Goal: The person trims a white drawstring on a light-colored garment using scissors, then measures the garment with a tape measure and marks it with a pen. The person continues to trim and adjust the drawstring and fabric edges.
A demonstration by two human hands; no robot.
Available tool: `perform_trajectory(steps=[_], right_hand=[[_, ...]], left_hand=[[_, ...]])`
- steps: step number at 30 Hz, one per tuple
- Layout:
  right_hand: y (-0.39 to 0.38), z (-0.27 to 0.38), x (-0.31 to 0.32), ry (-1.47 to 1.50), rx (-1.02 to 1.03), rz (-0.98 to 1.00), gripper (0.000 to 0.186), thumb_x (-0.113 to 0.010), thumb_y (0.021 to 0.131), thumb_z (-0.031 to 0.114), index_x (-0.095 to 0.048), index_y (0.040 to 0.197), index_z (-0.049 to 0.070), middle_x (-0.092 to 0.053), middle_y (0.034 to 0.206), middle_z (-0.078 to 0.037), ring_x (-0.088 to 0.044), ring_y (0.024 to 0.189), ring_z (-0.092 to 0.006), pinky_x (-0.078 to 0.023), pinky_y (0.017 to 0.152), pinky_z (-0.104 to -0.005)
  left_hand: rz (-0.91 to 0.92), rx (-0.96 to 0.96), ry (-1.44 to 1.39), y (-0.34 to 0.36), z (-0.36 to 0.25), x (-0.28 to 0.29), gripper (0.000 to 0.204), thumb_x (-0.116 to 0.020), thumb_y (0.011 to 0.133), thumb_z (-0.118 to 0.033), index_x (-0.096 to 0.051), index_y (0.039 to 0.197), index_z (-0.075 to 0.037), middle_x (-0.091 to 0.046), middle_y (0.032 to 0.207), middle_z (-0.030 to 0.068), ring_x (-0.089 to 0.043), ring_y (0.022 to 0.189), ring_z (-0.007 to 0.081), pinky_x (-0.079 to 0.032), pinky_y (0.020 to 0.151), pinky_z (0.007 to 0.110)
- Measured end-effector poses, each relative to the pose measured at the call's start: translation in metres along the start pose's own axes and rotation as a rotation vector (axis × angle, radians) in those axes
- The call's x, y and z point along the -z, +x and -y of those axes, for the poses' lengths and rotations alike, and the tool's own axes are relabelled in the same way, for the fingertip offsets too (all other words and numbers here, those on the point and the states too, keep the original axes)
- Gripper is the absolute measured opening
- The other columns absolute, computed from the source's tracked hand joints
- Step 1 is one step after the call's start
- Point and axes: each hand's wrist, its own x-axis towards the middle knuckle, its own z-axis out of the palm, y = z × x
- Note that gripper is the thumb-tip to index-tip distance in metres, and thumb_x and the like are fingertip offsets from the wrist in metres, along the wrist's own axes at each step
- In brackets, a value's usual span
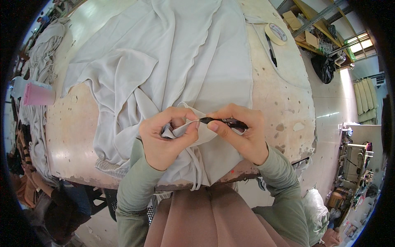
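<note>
A light grey garment [185, 53] lies spread over the worktable and hangs down at its near edge. My left hand [166, 133] is closed on a gathered piece of it, thumb and fingers pinching the cloth edge. In my right hand [242, 125] are small black thread snips [226, 122], gripped between thumb and fingers. Their tip points left and meets the cloth edge at my left fingertips. Whether the blades are apart is too small to tell. Part of the snips is covered by my right fingers.
The worn pale worktable [70, 144] has chipped edges. At its far right lie a roll of tape [275, 34] and a black pen [271, 53]. A pink container [39, 94] stands at the left by heaped grey cloth [41, 57]. Shelving with boxes [306, 39] is beyond the table's right.
</note>
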Motion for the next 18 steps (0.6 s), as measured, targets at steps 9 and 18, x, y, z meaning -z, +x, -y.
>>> perform_trajectory(steps=[9, 18], right_hand=[[0.0004, -0.0007, -0.0012, -0.042, 0.067, -0.043, 0.013, -0.069, 0.082, 0.012, -0.066, 0.088, 0.0, -0.063, 0.071, -0.009, -0.057, 0.06, -0.0113, -0.045, 0.056, -0.0243], [0.0001, -0.0009, 0.0, -0.012, -0.017, -0.007, 0.013, -0.069, 0.083, 0.015, -0.066, 0.087, 0.003, -0.062, 0.069, -0.008, -0.056, 0.059, -0.0105, -0.044, 0.056, -0.0239]], left_hand=[[0.009, 0.016, 0.003, 0.0002, 0.002, 0.0001, 0.014, -0.068, 0.073, 0.003, -0.065, 0.086, -0.003, -0.05, 0.063, -0.0046, -0.039, 0.058, 0.002, -0.032, 0.054, 0.018], [0.0, -0.006, -0.014, 0.0008, 0.0024, -0.0007, 0.015, -0.068, 0.073, 0.004, -0.065, 0.086, -0.003, -0.051, 0.063, -0.0043, -0.039, 0.057, 0.0018, -0.032, 0.053, 0.018]])
